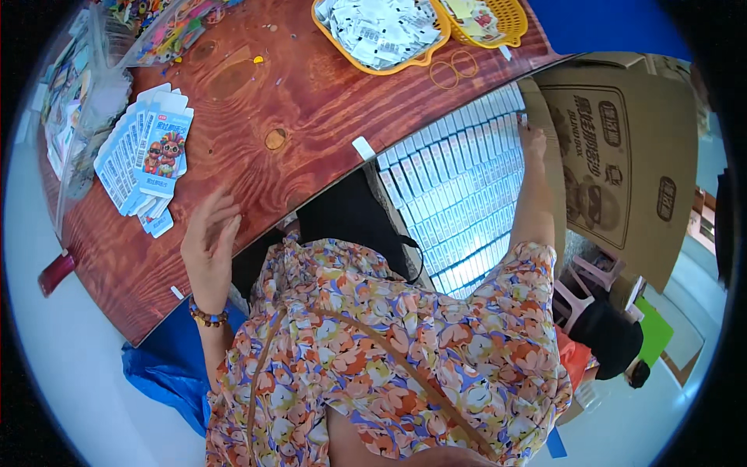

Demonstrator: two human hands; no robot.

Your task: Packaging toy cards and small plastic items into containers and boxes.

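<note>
My left hand (pixel 210 245) hovers over the near left edge of the wooden table, fingers apart, holding nothing. Just beyond it lies a fanned stack of flat blue-and-white printed cartons (pixel 159 148), the top one showing cartoon figures. My right arm stretches out to the far right, where my right hand (pixel 533 142) touches the far corner of the packed rows of small blue-and-white boxes (pixel 455 187). These rows fill a large cardboard carton (pixel 622 148). My right fingers are bunched and mostly hidden, so their grip is unclear.
On the table (pixel 311 101) stand a yellow basket of small white packets (pixel 381 31) and another yellow basket (pixel 506 19). Yellow rubber bands (pixel 454 70) lie nearby. Clear plastic bags (pixel 85 117) sit at left. The carton's raised flap borders my right arm. A person in black (pixel 607 338) is behind it.
</note>
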